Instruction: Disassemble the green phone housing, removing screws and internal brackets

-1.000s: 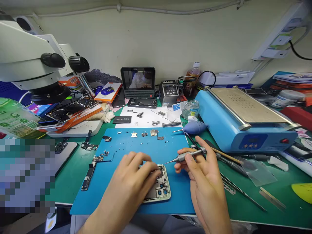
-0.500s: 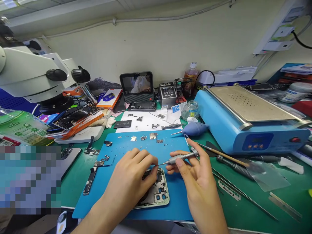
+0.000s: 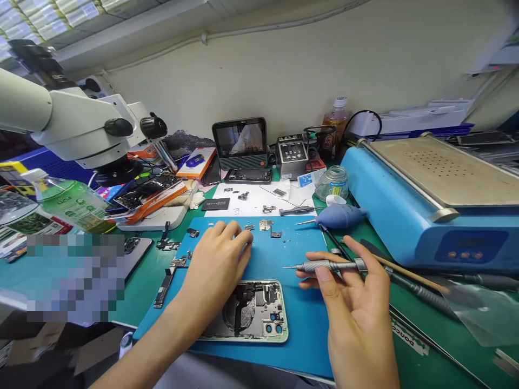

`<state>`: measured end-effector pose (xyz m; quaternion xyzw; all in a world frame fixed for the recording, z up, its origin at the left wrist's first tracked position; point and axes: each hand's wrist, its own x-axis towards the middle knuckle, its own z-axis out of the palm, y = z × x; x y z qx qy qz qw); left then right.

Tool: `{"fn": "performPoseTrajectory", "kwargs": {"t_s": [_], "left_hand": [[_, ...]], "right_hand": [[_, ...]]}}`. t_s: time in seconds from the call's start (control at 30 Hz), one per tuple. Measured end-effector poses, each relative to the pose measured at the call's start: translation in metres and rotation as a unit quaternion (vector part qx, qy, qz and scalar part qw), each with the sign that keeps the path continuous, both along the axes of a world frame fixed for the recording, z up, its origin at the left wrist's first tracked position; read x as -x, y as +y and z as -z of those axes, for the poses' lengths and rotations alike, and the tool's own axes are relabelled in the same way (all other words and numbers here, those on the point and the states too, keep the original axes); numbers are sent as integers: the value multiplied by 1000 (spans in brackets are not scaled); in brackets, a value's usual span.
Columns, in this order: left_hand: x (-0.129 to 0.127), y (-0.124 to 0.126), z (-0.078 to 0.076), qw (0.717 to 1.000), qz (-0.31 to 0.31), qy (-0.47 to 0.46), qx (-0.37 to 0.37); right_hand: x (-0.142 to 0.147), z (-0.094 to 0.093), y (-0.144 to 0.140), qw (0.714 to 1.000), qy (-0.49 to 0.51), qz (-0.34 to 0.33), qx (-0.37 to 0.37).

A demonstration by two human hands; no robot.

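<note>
Phone frame (image 3: 251, 312) lies open, back side up, at the near edge of the blue mat (image 3: 300, 335), camera holes toward the near right corner, innards exposed.

Head view, the only 1:
- Left hand (image 3: 217, 265) is off the frame, reaching toward the far half of the mat. Fingers are curled together, tips down near the loose metal bits (image 3: 265, 225) in a row by the far edge. Cannot tell if anything is pinched under the fingertips.
- Right hand (image 3: 352, 302) is at the right edge of the mat, thumb and forefinger pinching the screwdriver (image 3: 324, 266), other fingers loosely curled. The tip points left and hovers over bare mat, clear of the frame.
- Logic board (image 3: 164, 286) hangs at the left edge of the mat, partly on the green bench (image 3: 405, 346).
- Air blower (image 3: 338, 216) and spare tools lie just off the far right corner.

Risks, as I judge them:
- Tiny screws sit loose on the mat; a sweep of the left wrist or sleeve likely scatters or mixes them.
- The sharp driver tip is aimed sideways at finger height, so a slip could jab the left hand or gouge a flex in the frame.
- The board at the left edge looks easy to knock off.
</note>
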<state>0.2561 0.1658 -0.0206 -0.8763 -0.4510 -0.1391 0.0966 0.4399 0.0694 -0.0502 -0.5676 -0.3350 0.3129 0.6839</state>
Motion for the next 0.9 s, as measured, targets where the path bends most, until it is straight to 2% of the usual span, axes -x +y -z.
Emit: {"fn": "performPoseTrajectory", "kwargs": {"t_s": [0.33, 0.6, 0.7, 0.8, 0.9], "left_hand": [[-1, -3, 12, 1000, -6, -17, 3], [7, -8, 8, 996, 4, -86, 20], [12, -18, 9, 993, 12, -111, 30], [18, -34, 13, 987, 33, -144, 56], [24, -46, 18, 973, 49, -206, 91]], "right_hand": [[-1, 0, -1, 1000, -7, -17, -5], [2, -1, 0, 1000, -9, 0, -2], [4, -4, -1, 998, -47, 40, -5], [3, -9, 0, 986, -133, 104, 9], [-2, -14, 6, 968, -224, 103, 54]]}}
